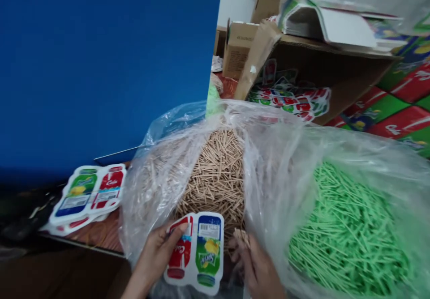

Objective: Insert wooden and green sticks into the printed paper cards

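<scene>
The landmark is the clear plastic bag of tan sticks (161, 169), which gapes open and shows a loose heap of thin tan sticks (218, 173). At the near side of the bag, the left hand (159, 249) is closed on the edge of a printed card (210, 245), its thumb flat on the face over the red half. The card has two jar shapes side by side, one red and marked Cola, one green and blue and marked Sprite, with the lettering upside down from the wearer's side. Also at the near side of the bag, to the right of the card and apart from it, the right hand (253, 263) is curled nearly closed, with a small bunch of tan sticks (242, 236) between thumb and fingers; how many is unclear.

Left of the bag, a small stack of similar cards (90, 191) lies on a brown worktop (105, 232). Right of the bag is a heap of green sticks (349, 236) in clear plastic. Behind the bag, toward the right, an open cardboard box (257, 64) holds many cut-out cards (295, 100). A large blue panel (107, 66) rises behind the bag to the left.
</scene>
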`<state>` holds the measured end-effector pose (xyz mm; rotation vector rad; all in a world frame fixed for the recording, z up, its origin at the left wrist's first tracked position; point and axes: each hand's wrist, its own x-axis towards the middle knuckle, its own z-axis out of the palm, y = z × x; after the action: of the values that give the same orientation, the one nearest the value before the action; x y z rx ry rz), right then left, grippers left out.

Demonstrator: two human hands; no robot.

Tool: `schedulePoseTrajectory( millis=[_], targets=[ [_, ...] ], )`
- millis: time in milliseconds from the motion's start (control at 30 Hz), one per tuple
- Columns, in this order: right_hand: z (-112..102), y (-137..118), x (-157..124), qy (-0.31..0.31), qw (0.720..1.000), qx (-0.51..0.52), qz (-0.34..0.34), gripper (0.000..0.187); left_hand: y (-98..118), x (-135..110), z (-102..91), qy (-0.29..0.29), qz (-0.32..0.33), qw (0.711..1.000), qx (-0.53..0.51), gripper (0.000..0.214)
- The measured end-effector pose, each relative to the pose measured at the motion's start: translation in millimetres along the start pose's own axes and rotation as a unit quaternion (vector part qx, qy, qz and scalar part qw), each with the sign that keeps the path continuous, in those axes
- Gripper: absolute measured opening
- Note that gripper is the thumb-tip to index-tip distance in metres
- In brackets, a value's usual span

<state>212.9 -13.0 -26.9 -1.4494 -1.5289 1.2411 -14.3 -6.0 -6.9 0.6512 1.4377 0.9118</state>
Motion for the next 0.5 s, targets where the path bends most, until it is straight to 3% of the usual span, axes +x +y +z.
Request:
schedulePoseTrajectory(
  millis=[100, 200, 333, 500],
  targets=[
    [-2.4, -1.3, 8.4, 0.038, 0.998, -0.030, -0.046, 0.034, -1.5, 2.4, 1.9, -0.014, -0.005, 1.000, -0.004, 0.044],
    [-6.9, -5.8, 16.7, 0.055, 0.997, -0.017, -0.051, 0.036, -5.6, 3.7, 8.1, 0.000, 0.027, 1.000, 0.015, 0.040],
    [-13.6, -21.8, 23.7, 0.070, 0.992, 0.099, 0.016, 0.043, -12.8, 1.1, 21.9, 0.022, 0.103, 0.991, 0.080, 0.028],
    [-12.1, -54.4, 25.8, 0.097, 0.946, 0.294, 0.098, 0.039, -18.8, -2.6, 33.5, -0.002, 0.188, 0.967, 0.169, 0.027]
  ],
)
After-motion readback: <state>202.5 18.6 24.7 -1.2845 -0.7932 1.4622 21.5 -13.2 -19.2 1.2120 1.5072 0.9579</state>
